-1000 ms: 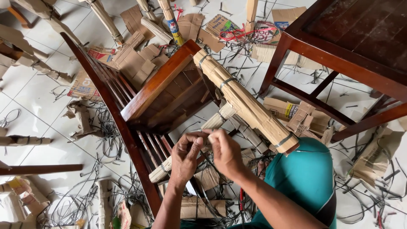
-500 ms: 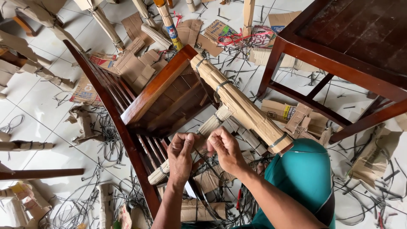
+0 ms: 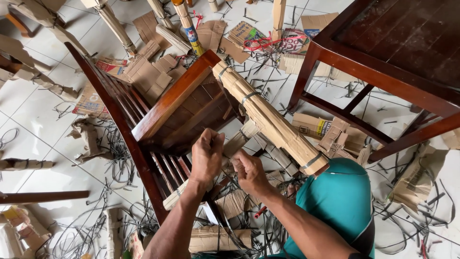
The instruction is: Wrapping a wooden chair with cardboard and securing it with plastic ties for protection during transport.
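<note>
Seen from above: left hand [image 3: 207, 154] and right hand [image 3: 248, 171] working close together over a dark wooden chair [image 3: 158, 112] tipped on its side on a white tiled floor [image 3: 33, 115]. Left fingers curled into a fist, pressed together around something too small to make out; right fingers likewise bunched, pinching at the same spot, whatever lay between them hidden. Directly beneath both hands, a cardboard-wrapped chair rail [image 3: 211, 170], slanting from the chair's slatted back up toward a thicker cardboard-wrapped chair leg [image 3: 268, 117]. That leg bound with grey straps, running from the seat frame down to a teal-clad knee [image 3: 340, 201] near the bottom edge of the floor. Scattered all around: cardboard scraps [image 3: 148, 72] and loose black strapping offcuts [image 3: 115, 148]. At the floor's far right corner, a second dark wooden piece of furniture [image 3: 383, 52], standing upright. More wrapped legs [image 3: 112, 21] along the far edge.
</note>
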